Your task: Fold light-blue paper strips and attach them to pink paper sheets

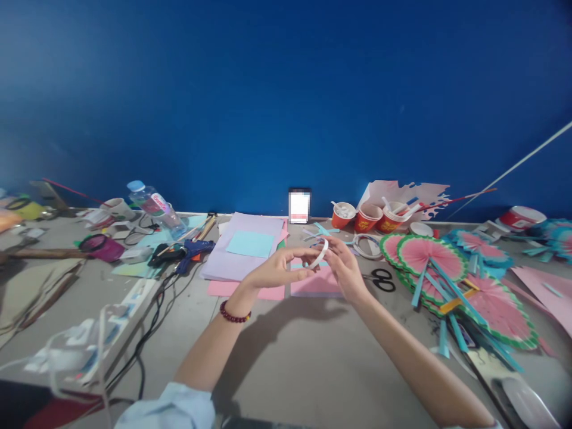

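Note:
A narrow white ring that looks like a roll of tape [319, 254] is held up between both hands above the table. My right hand [345, 268] grips its right side, thumb and fingers closed on the rim. My left hand [281, 267], with a dark red bead bracelet at the wrist, has its curled fingertips against the ring's left side. Its thumb lies lower, near the bottom of the ring. Under and beyond the hands lie pink paper sheets [315, 285], a lilac sheet [223, 256] and a light blue sheet [250, 243].
Black-handled scissors [383, 280] lie right of my right hand. Watermelon-patterned paper fans [431, 259] spread farther right. Red paper cups [367, 219] and a phone [299, 207] stand by the blue wall. Leftward are a plastic bottle [158, 208], a glue gun [192, 253], cables and a power strip [120, 328].

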`<action>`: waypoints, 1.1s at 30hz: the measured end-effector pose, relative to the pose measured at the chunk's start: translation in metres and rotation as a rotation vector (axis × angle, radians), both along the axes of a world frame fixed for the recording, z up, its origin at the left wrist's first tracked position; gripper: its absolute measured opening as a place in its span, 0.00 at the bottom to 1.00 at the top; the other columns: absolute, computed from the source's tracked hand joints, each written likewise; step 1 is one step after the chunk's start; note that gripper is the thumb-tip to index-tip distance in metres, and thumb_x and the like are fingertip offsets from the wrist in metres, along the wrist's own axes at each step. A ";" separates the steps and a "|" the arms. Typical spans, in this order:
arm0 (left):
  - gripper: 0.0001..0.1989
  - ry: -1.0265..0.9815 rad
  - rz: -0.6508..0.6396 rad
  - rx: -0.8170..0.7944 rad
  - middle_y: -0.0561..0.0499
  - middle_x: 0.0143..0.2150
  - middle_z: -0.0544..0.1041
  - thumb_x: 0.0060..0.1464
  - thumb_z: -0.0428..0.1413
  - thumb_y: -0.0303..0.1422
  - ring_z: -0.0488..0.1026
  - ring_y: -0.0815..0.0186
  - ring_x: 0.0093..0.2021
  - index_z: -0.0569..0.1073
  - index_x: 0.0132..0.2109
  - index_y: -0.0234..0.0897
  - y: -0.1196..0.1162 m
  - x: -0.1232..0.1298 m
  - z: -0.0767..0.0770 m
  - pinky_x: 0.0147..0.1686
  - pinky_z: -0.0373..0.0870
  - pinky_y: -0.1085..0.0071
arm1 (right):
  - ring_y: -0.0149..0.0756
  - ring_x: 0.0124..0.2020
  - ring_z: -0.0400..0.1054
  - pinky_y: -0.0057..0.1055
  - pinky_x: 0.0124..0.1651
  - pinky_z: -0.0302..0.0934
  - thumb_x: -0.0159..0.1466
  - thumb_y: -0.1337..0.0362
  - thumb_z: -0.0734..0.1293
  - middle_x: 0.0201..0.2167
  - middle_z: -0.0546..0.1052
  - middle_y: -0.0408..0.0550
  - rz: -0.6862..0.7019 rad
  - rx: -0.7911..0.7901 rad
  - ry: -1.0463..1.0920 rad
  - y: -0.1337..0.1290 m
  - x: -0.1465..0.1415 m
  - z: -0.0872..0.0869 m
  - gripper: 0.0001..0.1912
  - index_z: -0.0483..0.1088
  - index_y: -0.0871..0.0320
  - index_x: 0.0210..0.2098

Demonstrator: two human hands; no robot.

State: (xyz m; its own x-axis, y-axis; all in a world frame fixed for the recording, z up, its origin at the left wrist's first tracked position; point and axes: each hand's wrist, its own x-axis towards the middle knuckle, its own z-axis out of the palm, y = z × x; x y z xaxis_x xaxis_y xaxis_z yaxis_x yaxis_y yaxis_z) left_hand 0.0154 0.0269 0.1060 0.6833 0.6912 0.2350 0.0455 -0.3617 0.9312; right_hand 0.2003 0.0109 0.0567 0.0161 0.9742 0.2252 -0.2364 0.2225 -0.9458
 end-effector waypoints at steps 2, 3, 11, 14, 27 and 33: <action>0.25 0.008 -0.033 0.024 0.45 0.49 0.76 0.53 0.59 0.31 0.70 0.60 0.49 0.70 0.58 0.42 0.000 -0.001 0.001 0.52 0.65 0.61 | 0.40 0.43 0.73 0.37 0.44 0.68 0.60 0.51 0.67 0.42 0.77 0.48 0.048 -0.099 0.087 0.000 0.002 0.004 0.16 0.69 0.53 0.43; 0.25 0.011 -0.045 0.021 0.45 0.48 0.76 0.54 0.58 0.31 0.70 0.60 0.49 0.69 0.59 0.42 0.000 -0.001 0.002 0.52 0.65 0.60 | 0.39 0.40 0.74 0.36 0.42 0.69 0.60 0.50 0.66 0.39 0.77 0.48 0.091 -0.159 0.117 0.000 0.003 0.006 0.15 0.70 0.54 0.40; 0.15 0.047 -0.077 -0.116 0.44 0.35 0.78 0.60 0.53 0.40 0.73 0.67 0.32 0.77 0.42 0.33 -0.004 0.003 0.006 0.38 0.71 0.68 | 0.39 0.35 0.73 0.37 0.36 0.69 0.63 0.50 0.63 0.37 0.77 0.50 0.206 -0.275 0.081 0.003 0.007 0.003 0.17 0.71 0.56 0.40; 0.17 0.092 0.012 -0.126 0.45 0.31 0.77 0.59 0.53 0.43 0.71 0.69 0.26 0.76 0.40 0.32 -0.003 0.004 0.005 0.31 0.69 0.72 | 0.39 0.43 0.71 0.38 0.45 0.67 0.63 0.55 0.64 0.44 0.75 0.50 -0.085 -0.043 -0.128 0.002 0.008 0.004 0.13 0.70 0.53 0.43; 0.20 0.183 0.060 0.045 0.54 0.23 0.69 0.62 0.47 0.44 0.64 0.73 0.23 0.68 0.29 0.35 -0.005 0.006 0.006 0.25 0.58 0.76 | 0.41 0.45 0.74 0.39 0.47 0.70 0.62 0.60 0.67 0.46 0.78 0.50 -0.172 0.262 -0.537 -0.009 0.003 0.013 0.14 0.74 0.52 0.48; 0.21 0.219 0.084 0.006 0.53 0.21 0.71 0.62 0.46 0.46 0.64 0.73 0.20 0.67 0.29 0.35 -0.008 0.009 0.005 0.24 0.59 0.75 | 0.42 0.48 0.73 0.42 0.52 0.68 0.61 0.62 0.67 0.48 0.78 0.49 -0.257 0.358 -0.564 -0.009 0.004 0.016 0.15 0.75 0.51 0.48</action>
